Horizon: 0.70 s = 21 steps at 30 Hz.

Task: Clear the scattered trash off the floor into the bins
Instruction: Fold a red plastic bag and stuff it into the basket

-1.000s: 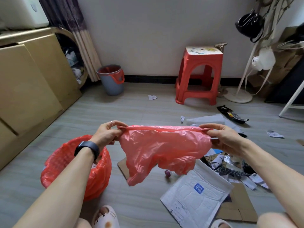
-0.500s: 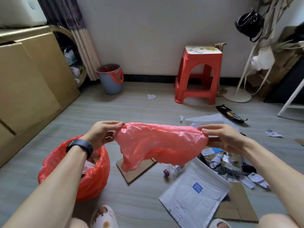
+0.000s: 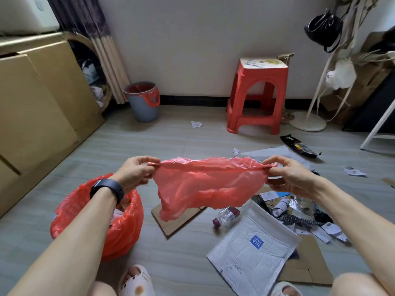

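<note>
A red bag [image 3: 210, 184] hangs in the air between both hands, above the floor [image 3: 171, 146]. Its rim is pulled into a taut line and its body sags below. The left hand [image 3: 133, 173] pinches the rim's left end between thumb and curled fingers; the right hand [image 3: 292, 178] pinches the right end the same way. Under the left forearm, which wears a black watch [image 3: 108, 188], stands a red-lined bin [image 3: 119, 227] with pale trash inside.

Below the bag lies a cardboard piece [image 3: 175, 218], and just right of it a clear bottle [image 3: 226, 216] with a purple cap lies on its side. Nearer the camera, a white mailer [image 3: 254, 253] with a blue label lies partly over a cardboard sheet [image 3: 310, 263]. Below the right hand is a heap [image 3: 299, 212] of paper scraps, foil and dark netting.

Farther off, a black wrapper [image 3: 299, 146] lies by a white sheet [image 3: 271, 153], and 1 paper scrap [image 3: 196, 124] lies near a red stool [image 3: 258, 92]. A grey bin [image 3: 143, 107] with a red liner stands by the wall. 2 pale slippers [image 3: 136, 280] show at the bottom edge.
</note>
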Tool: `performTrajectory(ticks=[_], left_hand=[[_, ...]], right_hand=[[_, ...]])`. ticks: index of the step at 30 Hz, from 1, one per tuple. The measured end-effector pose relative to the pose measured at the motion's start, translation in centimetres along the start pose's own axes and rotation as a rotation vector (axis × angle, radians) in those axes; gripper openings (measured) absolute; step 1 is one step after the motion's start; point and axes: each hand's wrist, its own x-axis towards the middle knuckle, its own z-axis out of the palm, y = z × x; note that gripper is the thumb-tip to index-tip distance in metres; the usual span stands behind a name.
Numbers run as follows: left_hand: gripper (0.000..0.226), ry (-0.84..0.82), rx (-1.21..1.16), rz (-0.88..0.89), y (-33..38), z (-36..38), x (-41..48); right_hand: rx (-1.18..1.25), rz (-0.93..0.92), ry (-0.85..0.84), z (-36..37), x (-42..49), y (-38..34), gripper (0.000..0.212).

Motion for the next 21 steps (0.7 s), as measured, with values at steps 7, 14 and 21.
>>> performTrajectory(ticks=[7, 14, 21], left_hand=[[0.025, 0.011, -0.188, -0.048, 0.8, -0.1, -0.3], [0.03, -0.109, -0.174, -0.114, 0.8, -0.9, -1.2], [0.033, -0.031, -0.188, -0.042, 0.7, -0.8, -1.2]], right_hand=[[0.197, -0.09, 0.092, 1.6, 0.3, -0.9, 0.023], [0.138, -0.061, 0.1, 2.0, 0.0, -0.9, 0.048], [0.19, -0.059, 0.05, 1.7, -0.3, -1.0, 0.031]])
